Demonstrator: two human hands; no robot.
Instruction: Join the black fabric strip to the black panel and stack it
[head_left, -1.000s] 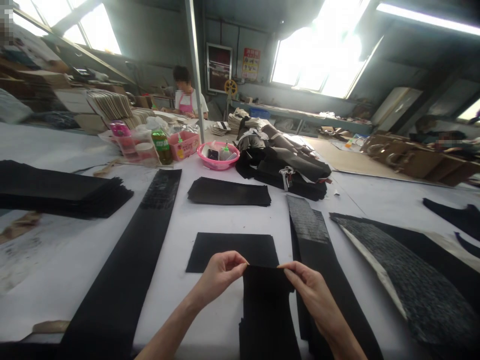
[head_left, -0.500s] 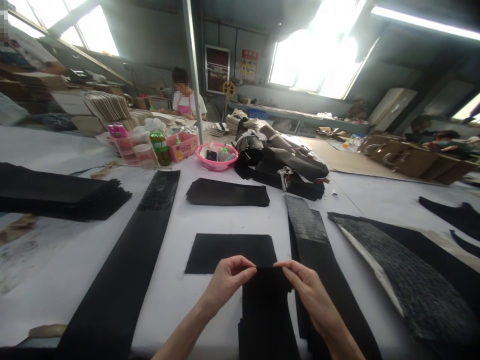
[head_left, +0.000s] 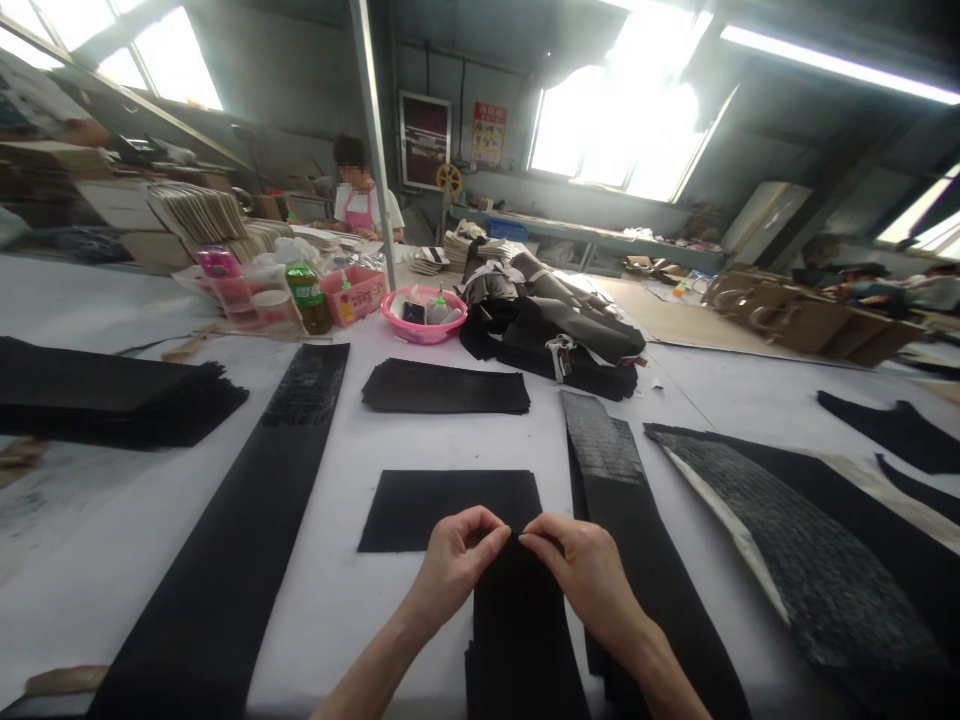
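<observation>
Close together in the middle of the view, my left hand point(head_left: 461, 560) and my right hand point(head_left: 589, 565) each pinch the far edge of a black fabric piece point(head_left: 521, 640). Thumb and forefinger are pressed together on both hands, and the fingertips nearly meet. The fabric piece hangs or lies below them toward me, over what looks like more black pieces; I cannot tell how many layers are held. Just beyond my left hand lies a flat black rectangle point(head_left: 439, 510). Long black strips point(head_left: 652, 560) run along the right of my right hand.
On the white table point(head_left: 345, 620) lie a long black strip point(head_left: 240, 530), a small black stack point(head_left: 446, 388) and a larger stack point(head_left: 112, 390). Farther back are a pink basin point(head_left: 424, 328), a green bottle point(head_left: 307, 298) and a dark fabric heap point(head_left: 555, 330). A person point(head_left: 367, 205) works behind.
My right hand has moved left along the fabric edge, bringing its fingertips close to those of my left hand. The left hand keeps its pinch. The view has shifted slightly.
</observation>
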